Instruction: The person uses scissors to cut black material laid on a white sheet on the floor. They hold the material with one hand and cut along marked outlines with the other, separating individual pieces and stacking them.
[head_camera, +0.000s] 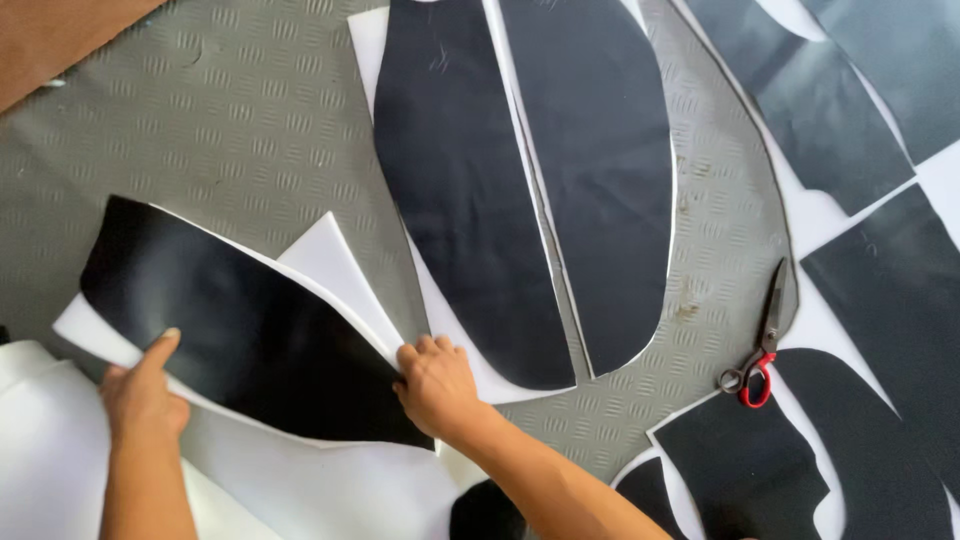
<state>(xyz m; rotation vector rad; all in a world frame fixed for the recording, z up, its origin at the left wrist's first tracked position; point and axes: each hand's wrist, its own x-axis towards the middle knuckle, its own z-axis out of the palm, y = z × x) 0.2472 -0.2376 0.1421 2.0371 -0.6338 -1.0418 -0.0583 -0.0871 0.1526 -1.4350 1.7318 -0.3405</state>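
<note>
- Right hand (437, 385): fingers curled over the near edge of the curved black leather-like panel with white foam backing (240, 320), gripping it.
- Left hand (143, 393): thumb up, pinching the panel's opposite end.
- Step, as judged: positioning the panel on the white foam sheet (330, 480) beneath both hands; next calls for smoothing it flat and aligning edges.
- Panel looks glossy, slightly lifted, with a white border.
- Beyond the right hand: two long black cut pieces (520, 190); farther right, red-handled scissors (758, 345) on the grey ribbed mat (230, 110).
</note>
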